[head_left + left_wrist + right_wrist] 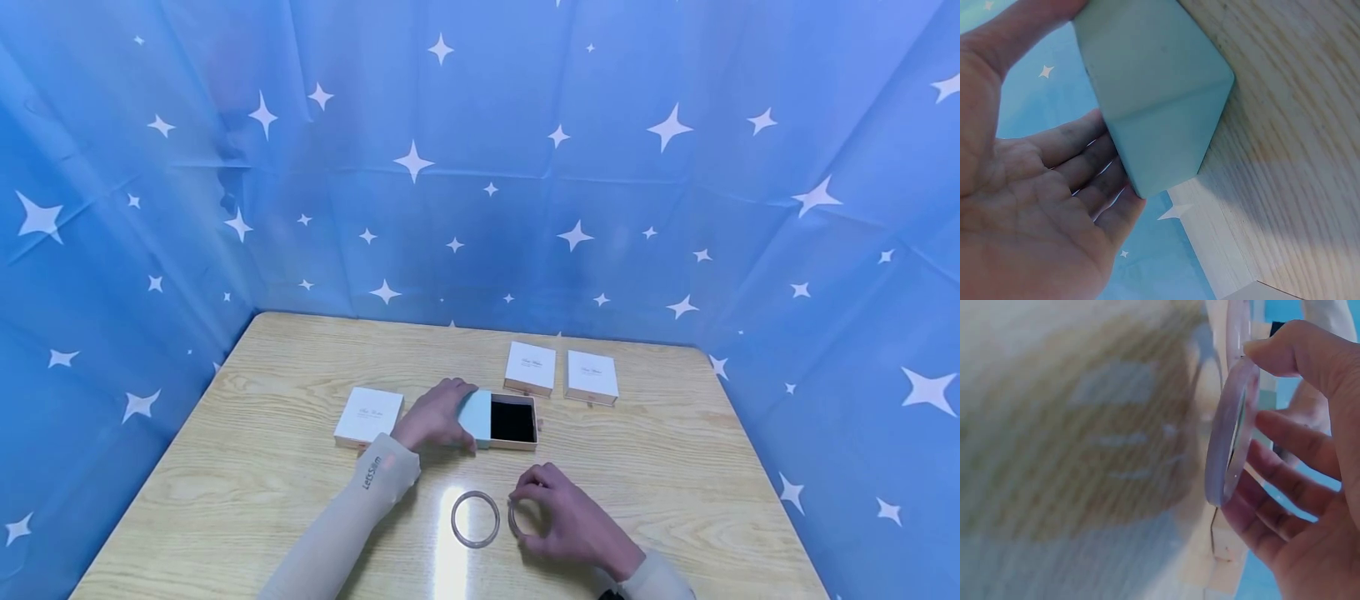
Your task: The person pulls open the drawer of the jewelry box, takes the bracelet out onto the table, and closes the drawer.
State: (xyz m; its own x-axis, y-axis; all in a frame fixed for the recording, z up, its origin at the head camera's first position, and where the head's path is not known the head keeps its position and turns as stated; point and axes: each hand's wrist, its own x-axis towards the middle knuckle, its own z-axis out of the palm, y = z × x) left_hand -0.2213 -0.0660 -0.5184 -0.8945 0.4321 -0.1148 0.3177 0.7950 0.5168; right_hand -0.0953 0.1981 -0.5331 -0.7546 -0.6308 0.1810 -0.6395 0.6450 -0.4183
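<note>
My left hand [438, 417] grips the pale teal sleeve [475, 419] of a small sliding box, thumb and fingers on opposite sides in the left wrist view. The box's black-lined drawer [513, 422] sticks out of the sleeve to the right. Nearer the front, my right hand [562, 517] holds a translucent pinkish-lilac bangle [1217, 447] by its edge, with the thumb at one end and fingertips along the other. Another bangle [475, 544] of the same look lies flat on the table, just left of that hand.
On the wooden table [675, 467], one white box [369, 414] sits left of the teal one. Two more white boxes, a left one [530, 367] and a right one [592, 375], lie behind it. A blue curtain [495, 208] with white stars surrounds the table's back and sides.
</note>
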